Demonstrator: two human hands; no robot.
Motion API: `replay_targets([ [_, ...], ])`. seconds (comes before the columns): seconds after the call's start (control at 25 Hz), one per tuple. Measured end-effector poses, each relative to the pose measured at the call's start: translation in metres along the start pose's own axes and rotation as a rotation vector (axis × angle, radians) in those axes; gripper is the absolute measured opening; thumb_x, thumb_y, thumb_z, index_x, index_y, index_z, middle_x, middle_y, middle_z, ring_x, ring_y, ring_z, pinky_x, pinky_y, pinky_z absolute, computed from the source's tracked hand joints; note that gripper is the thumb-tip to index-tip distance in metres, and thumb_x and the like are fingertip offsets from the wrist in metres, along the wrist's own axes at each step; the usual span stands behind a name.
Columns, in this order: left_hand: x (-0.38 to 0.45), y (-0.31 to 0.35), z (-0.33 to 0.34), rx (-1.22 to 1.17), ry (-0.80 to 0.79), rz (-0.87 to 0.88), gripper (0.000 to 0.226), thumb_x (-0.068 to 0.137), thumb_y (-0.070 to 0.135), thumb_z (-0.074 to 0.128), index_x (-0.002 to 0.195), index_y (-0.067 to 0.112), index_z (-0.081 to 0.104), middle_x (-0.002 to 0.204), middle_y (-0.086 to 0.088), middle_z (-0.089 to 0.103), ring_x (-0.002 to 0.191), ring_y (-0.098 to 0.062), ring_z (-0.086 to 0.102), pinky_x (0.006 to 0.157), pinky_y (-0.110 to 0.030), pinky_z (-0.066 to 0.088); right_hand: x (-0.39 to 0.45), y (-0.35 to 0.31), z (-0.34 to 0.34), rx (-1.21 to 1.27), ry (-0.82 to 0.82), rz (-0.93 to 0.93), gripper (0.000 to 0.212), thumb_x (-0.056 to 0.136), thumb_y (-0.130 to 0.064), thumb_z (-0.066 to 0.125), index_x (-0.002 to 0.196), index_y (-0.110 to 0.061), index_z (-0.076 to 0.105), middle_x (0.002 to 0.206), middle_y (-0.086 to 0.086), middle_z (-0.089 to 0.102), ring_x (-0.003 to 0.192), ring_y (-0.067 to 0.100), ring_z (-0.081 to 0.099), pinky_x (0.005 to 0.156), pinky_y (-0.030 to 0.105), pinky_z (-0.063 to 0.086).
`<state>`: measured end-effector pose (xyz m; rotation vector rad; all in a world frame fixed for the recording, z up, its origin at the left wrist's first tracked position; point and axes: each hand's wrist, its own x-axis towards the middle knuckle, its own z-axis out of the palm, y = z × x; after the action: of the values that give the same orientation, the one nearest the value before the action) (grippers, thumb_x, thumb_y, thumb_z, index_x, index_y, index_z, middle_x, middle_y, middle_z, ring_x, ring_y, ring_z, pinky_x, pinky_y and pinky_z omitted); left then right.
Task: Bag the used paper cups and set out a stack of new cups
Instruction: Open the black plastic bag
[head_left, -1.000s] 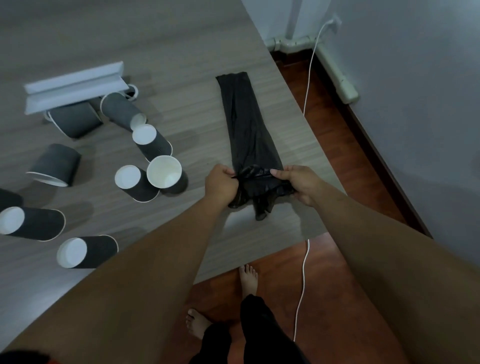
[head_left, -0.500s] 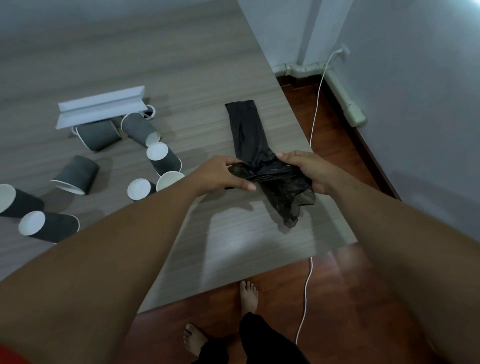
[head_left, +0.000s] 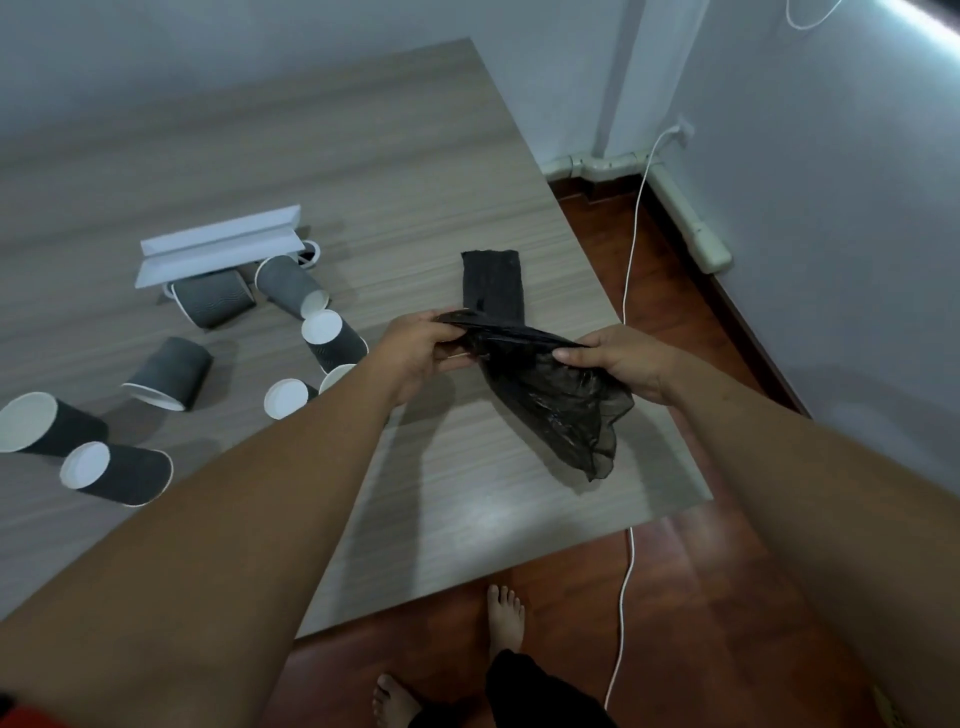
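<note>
One head-worn wide view looks steeply down, close over the table (head_left: 467, 171) corner

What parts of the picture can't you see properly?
- Head view: two cups are partly hidden behind the left forearm.
- One cup is cut off by the left edge.
- A small ring-shaped thing is half hidden behind the white folded card, too small to name.
- Whether the black bag is open yet: its mouth is bunched between the left hand and right hand.
- No stack of new cups is in view.

A white cable (head_left: 631, 249) runs across the wooden floor (head_left: 691, 623) beside the table (head_left: 363, 156).
</note>
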<state>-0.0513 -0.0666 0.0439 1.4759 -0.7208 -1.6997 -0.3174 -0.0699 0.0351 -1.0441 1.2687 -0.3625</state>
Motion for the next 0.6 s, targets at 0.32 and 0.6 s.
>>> replay_targets([
  [0.32, 0.006, -0.016, -0.009, 0.511, 0.468, 0.028, 0.026, 0.081, 0.001, 0.054, 0.095, 0.019, 0.067, 0.098, -0.007, 0.069, 0.081, -0.025, 0.066, 0.073, -0.042, 0.062, -0.004, -0.002, 0.007, 0.235, 0.135, -0.055, 0.038, 0.079, -0.03, 0.079, 0.091, 0.004, 0.071, 0.087, 0.018, 0.075, 0.076, 0.028, 0.071, 0.068, 0.03, 0.06],
  [0.6, -0.005, -0.027, 0.027, -0.07, 0.126, -0.338, 0.07, 0.083, 0.072, 0.055, 0.114, 0.008, 0.059, 0.106, -0.02, 0.066, 0.091, -0.031, 0.067, 0.069, -0.041, 0.059, 0.017, 0.004, 0.046, 0.339, 0.07, -0.04, 0.039, 0.083, -0.023, 0.074, 0.111, 0.002, 0.066, 0.109, 0.024, 0.071, 0.102, 0.037, 0.069, 0.095, 0.044, 0.053],
])
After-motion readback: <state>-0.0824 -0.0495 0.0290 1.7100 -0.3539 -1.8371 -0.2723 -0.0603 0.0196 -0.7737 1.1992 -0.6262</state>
